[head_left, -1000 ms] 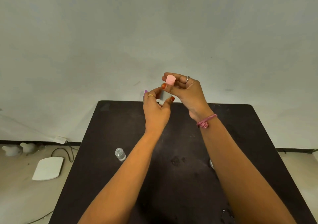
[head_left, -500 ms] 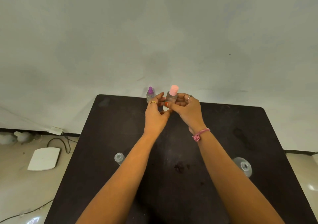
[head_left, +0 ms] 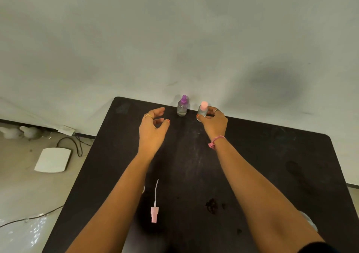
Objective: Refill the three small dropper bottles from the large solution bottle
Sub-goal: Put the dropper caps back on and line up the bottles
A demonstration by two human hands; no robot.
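Observation:
A small clear bottle with a pink cap (head_left: 203, 110) stands at the far edge of the black table (head_left: 272, 155), and my right hand (head_left: 214, 122) grips its body. Left of it stands a second small clear bottle with a purple cap (head_left: 182, 107), untouched. My left hand (head_left: 153, 128) hovers left of the purple-capped bottle with loosely curled fingers, holding nothing. A pink dropper top with a thin tube (head_left: 154, 206) lies loose on the near part of the table. Behind my left forearm a pale edge of a third bottle (head_left: 143, 189) shows. The large bottle (head_left: 309, 221) peeks out past my right forearm.
A grey-white wall rises right behind the table's far edge. On the floor to the left lie a flat white device (head_left: 53, 159), black cables (head_left: 75, 144) and white lumps (head_left: 19, 132). Dark wet spots (head_left: 212, 205) mark the table near its middle.
The pink-capped bottle came down from in front of my face onto the table's far edge, still in my right hand. My left hand let go and moved left. The view tilted down.

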